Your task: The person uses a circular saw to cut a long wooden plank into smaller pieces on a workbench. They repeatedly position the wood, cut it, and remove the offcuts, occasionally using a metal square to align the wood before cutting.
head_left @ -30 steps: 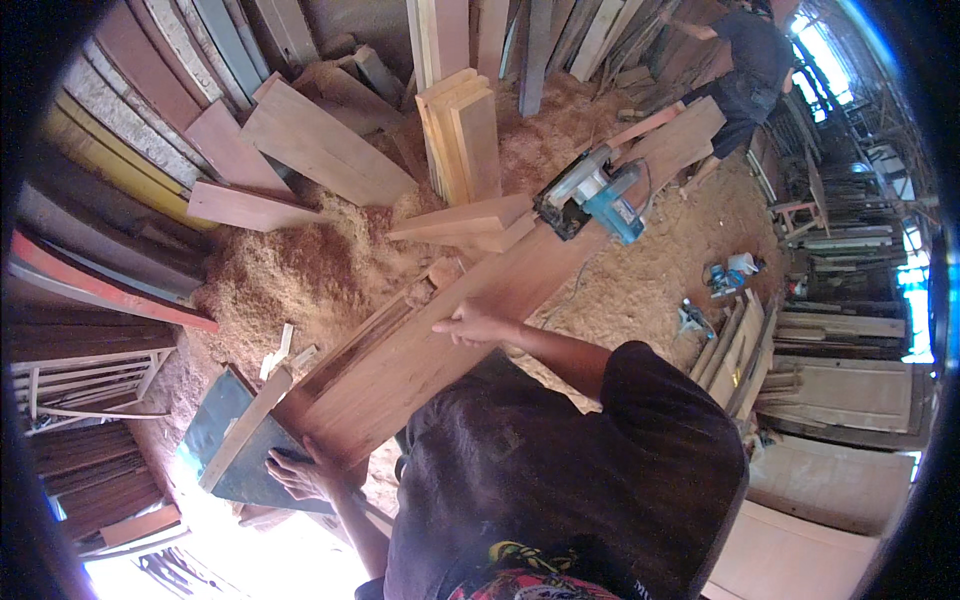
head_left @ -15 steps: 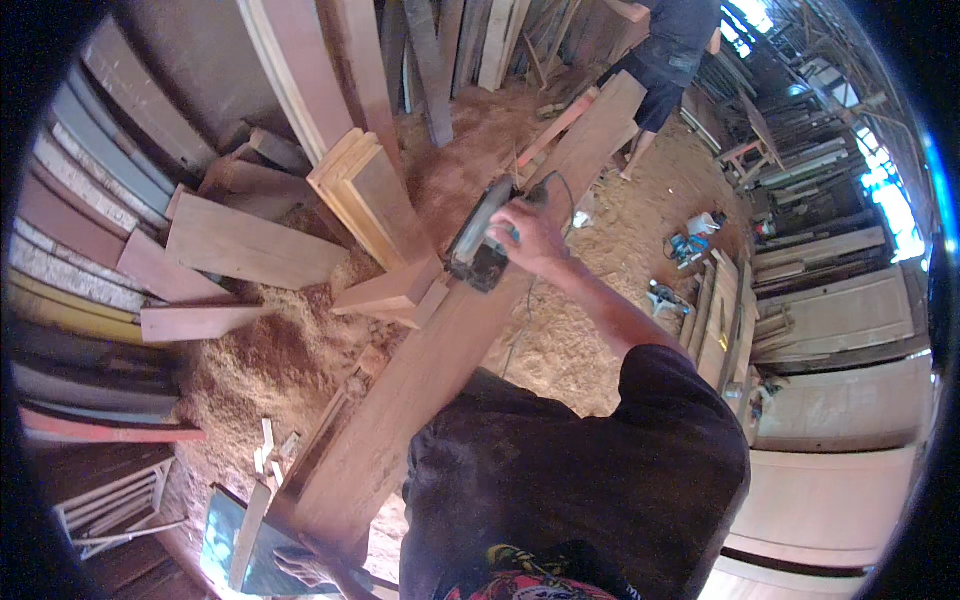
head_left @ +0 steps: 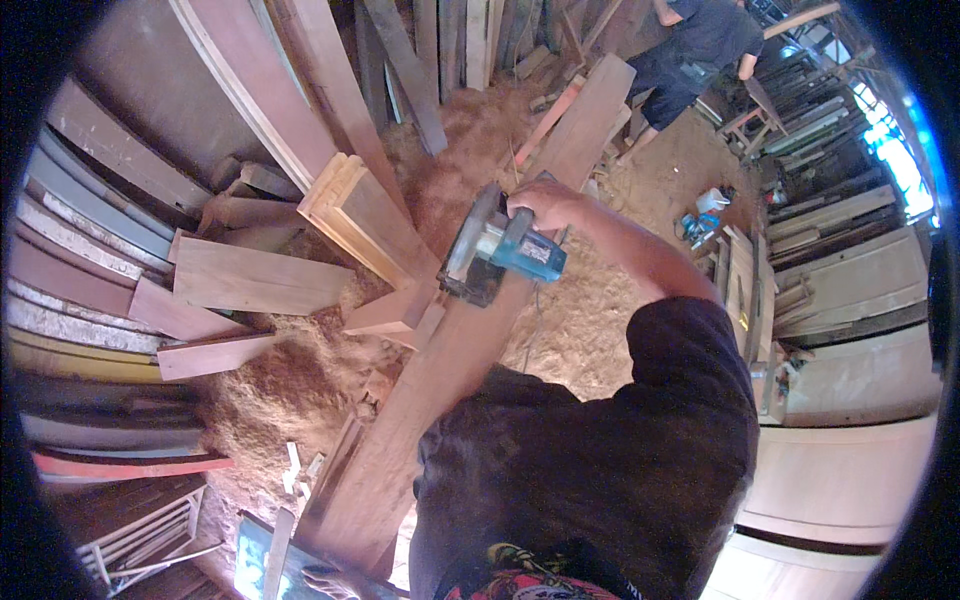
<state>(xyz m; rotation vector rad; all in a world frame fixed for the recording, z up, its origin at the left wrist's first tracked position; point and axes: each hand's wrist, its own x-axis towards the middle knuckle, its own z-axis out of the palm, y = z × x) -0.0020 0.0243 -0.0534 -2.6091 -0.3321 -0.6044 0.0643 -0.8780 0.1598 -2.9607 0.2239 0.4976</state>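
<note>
My right hand [head_left: 550, 203] is wrapped around the rear handle of a circular saw [head_left: 500, 250] with a teal motor housing and a dark base plate. The saw stands over a long brown plank [head_left: 420, 400] that runs from the lower left to the upper right. A dark cord hangs down beside it. At the plank's near end, my left hand [head_left: 335, 578] shows partly at the lower edge, its fingers stretched out. Beside that hand is a glossy, reflective panel [head_left: 250, 555] with a narrow strip of wood [head_left: 278, 550] across it.
Stacked boards [head_left: 370, 215] lean left of the saw, with loose offcuts [head_left: 260, 275] beside them. Sawdust [head_left: 270, 400] covers the floor. Another person [head_left: 690, 60] stands near the plank's far end. Blue tools [head_left: 698, 225] lie to the right, before light panels [head_left: 840, 470].
The saw has turned in my right hand, so its teal housing now shows on the right. The other person has shifted rightward, and a wooden piece now shows beside them. The view has shifted slightly.
</note>
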